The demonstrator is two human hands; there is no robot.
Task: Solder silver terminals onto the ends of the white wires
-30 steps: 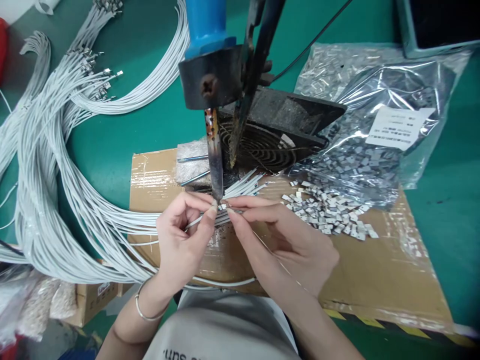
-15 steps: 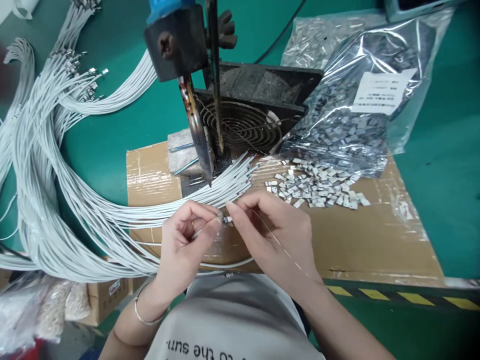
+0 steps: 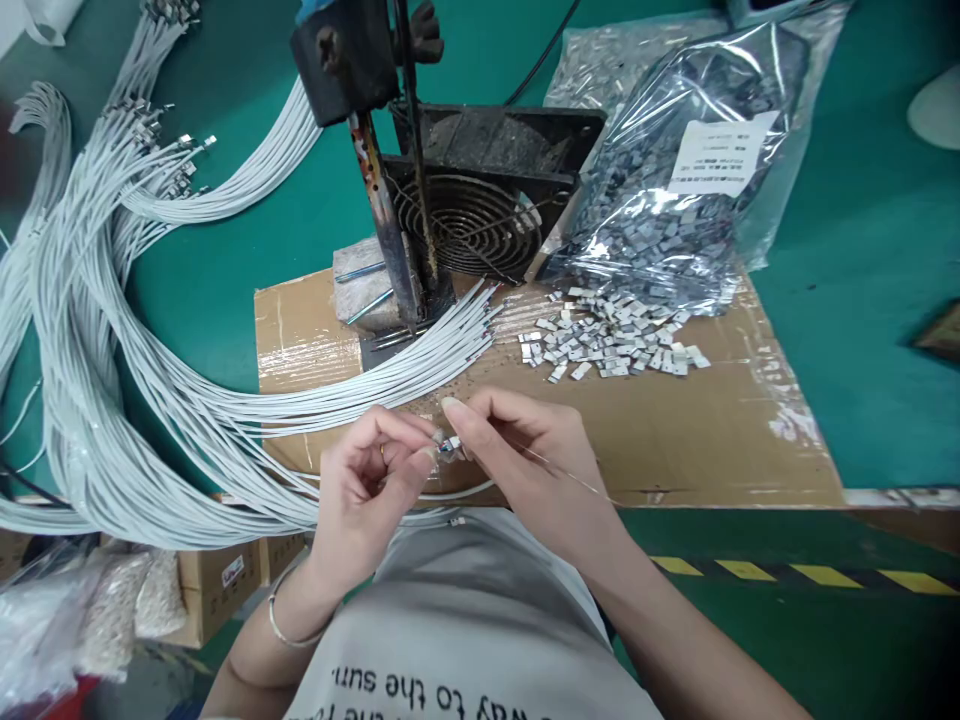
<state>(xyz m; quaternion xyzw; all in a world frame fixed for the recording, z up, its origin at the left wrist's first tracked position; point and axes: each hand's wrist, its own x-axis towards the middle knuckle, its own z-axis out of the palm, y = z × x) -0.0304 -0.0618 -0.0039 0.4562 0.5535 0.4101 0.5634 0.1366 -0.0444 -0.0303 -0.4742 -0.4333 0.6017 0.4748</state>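
My left hand (image 3: 369, 490) pinches the end of a white wire (image 3: 420, 495) between thumb and forefinger. My right hand (image 3: 525, 465) pinches a small metal terminal (image 3: 451, 444) at that wire end, and a thin strand runs back over its knuckles. The fingertips of both hands meet above the near edge of the cardboard sheet (image 3: 675, 430). A soldering iron (image 3: 382, 215) hangs from a dark stand just beyond, tip down near a bundle of white wires (image 3: 360, 400).
A loose pile of metal terminals (image 3: 607, 335) lies on the cardboard to the right, below a clear bag (image 3: 660, 220) of more. A black fan (image 3: 472, 200) sits behind the iron. Long white wire loops (image 3: 90, 330) cover the green table at left. Boxes (image 3: 217, 575) stand below.
Both hands have drawn back from the iron's tip toward my body, still pinching the wire end and terminal. The view has shifted so the iron and fan sit farther away.
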